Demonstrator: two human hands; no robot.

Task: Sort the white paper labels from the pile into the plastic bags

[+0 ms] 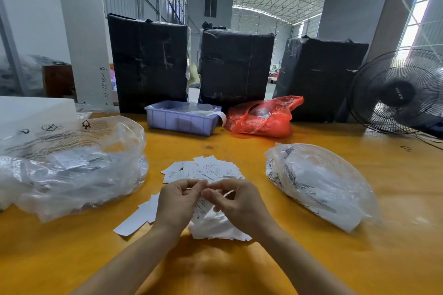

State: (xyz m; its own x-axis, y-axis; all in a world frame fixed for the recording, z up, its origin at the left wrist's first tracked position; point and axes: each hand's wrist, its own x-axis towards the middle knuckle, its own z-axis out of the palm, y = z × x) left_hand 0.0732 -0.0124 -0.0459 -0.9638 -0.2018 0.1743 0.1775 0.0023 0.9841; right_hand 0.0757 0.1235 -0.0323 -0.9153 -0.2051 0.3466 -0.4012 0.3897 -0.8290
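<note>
Currently your left hand (176,201) and right hand (236,201) meet over the middle of the yellow table (311,258), fingers curled inward and fingertips nearly touching. Between them you pinch a small stack of white labels (202,206); one printed slip hangs below the thumbs with a letter "S" readable near its lower edge. Which hand bears most of the grip cannot be told, since the fingers overlap. Under the hands lies the pile of labels (215,227), mostly blank side up, with a few loose slips (134,221) spread toward your left. Just beyond the hands a second scatter of labels (203,169) lies printed side up. To your left sits a large clear plastic bag (72,163), crumpled, with printed warning marks on it and some labels visible inside. To your right, well apart from the pile, lies a second clear bag (321,184), flatter and tilted, with white contents showing through. At the far edge of the table stand a lavender plastic bin (179,122) with a paper strip hanging over its right corner, and just beside it a red plastic bag (261,117). Behind them stand three black wrapped bales (235,67). A black fan (398,93) stands at far right.
</note>
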